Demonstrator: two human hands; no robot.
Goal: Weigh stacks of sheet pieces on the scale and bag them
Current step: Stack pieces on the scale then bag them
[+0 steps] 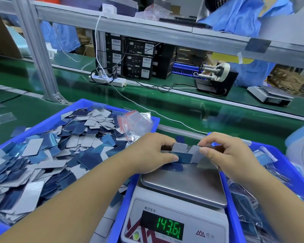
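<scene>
Over the scale (182,185), both hands' fingers (172,157) pinch blue-grey sheet pieces (184,156).

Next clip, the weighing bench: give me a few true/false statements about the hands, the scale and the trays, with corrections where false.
1. Both hands, left hand and right hand, hold sheet pieces over the scale pan. True.
2. The scale display reads zero. False: it shows 143.61.
3. Loose pieces fill the blue tray on the left. True.
4. The empty zip bags lie on the scale pan. False: they rest at the left tray's far corner.
</scene>
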